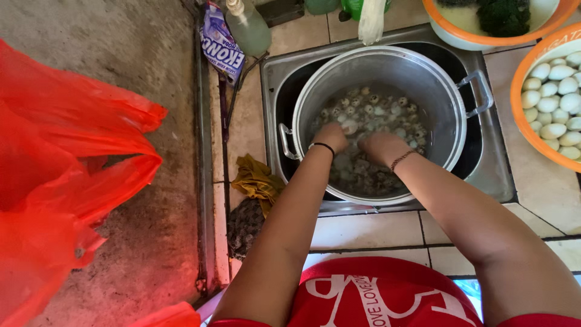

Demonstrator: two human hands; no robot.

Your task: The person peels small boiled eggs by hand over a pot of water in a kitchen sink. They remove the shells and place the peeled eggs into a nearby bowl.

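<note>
Fingers of both hands, left hand & right hand, dip among speckled eggs in the steel pot; grip can't tell. Best w/ light pressure, eggs kept underwater.

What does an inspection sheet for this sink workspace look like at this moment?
Surface: tiled counter with a steel sink set in it.
Job's things: big metal pot in the sink, filled with speckled small eggs in water; orange bowl of peeled eggs at right.
Clutter: yellow rag, dark scrubber, soap bottle, sachet, orange bowl of greens.
Hands: left hand and right hand both down in the pot among the eggs; grip unclear.
Cables: nothing seen.
Surroundings: red plastic bag over a concrete floor.
</note>
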